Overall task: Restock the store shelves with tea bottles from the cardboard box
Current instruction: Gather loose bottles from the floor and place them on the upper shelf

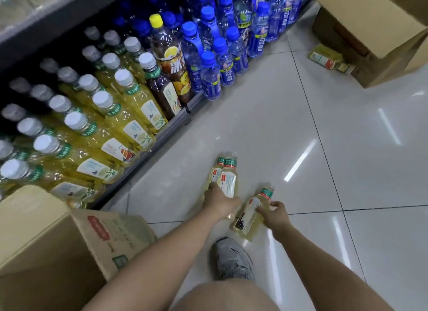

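Two tea bottles (228,181) are gripped together in the left hand (220,203), its fingers (212,186) curled round their lower halves. A third bottle (249,214) is held tilted in the right hand (276,214), pinched near the shoulder. All three are held low over the floor (324,148), between the open cardboard box (41,241) and the bottom shelf (178,123).

The step in hand is judged to be carrying them to the shelf. The pair would best be kept upright and set down one at a time. Labels should be turned outward, in line with the yellow tea rows (129,116) already standing there.

Green neck bands on those rows are printed 东方树叶. On the blue-capped bottles (209,79) further along, 脉动 appears to be written. The red and green print on the box flap is too blurred to be read.
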A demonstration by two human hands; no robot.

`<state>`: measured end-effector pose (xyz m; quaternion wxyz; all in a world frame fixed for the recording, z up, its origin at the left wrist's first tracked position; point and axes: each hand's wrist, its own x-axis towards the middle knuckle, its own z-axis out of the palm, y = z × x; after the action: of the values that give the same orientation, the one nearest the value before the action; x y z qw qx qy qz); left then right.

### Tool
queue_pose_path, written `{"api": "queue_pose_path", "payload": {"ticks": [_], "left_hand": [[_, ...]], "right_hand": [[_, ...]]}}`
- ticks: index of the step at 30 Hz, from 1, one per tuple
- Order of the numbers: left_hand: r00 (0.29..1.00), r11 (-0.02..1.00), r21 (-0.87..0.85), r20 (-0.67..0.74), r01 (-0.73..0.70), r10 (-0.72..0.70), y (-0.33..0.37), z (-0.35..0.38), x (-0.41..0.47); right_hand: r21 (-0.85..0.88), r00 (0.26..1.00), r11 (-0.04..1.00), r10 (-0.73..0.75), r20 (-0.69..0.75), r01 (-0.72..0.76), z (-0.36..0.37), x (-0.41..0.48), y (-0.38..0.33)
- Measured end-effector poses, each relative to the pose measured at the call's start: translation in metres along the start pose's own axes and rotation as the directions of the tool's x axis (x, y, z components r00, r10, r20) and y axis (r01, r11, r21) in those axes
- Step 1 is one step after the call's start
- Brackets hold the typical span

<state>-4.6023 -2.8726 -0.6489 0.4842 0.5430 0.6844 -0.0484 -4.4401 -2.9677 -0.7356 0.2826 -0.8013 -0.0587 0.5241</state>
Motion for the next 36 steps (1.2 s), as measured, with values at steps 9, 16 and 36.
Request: {"api": "queue_pose_path", "payload": {"ticks": [9, 16, 36], "left_hand": [[0.995, 1.000, 0.016, -0.100, -0.011, 0.013, -0.025, -0.035, -0.004], [0.986, 1.000, -0.028, -0.165, 0.006, -0.010, -0.037, -0.021, 0.022], [0.793, 0.882, -0.125, -0.508, -0.454, 0.336, 0.066, -0.142, -0.184]], "right_hand": [[-0.157, 0.998, 0.986, 0.054, 0.023, -0.049, 0.068, -0.010, -0.024], [-0.203, 0.983, 0.970, 0.103, -0.153, -0.133, 0.113, 0.024, -0.028], [0.295, 0.762, 0.795, -0.599, 0.246, 0.529, -0.028, -0.234, -0.222]]}}
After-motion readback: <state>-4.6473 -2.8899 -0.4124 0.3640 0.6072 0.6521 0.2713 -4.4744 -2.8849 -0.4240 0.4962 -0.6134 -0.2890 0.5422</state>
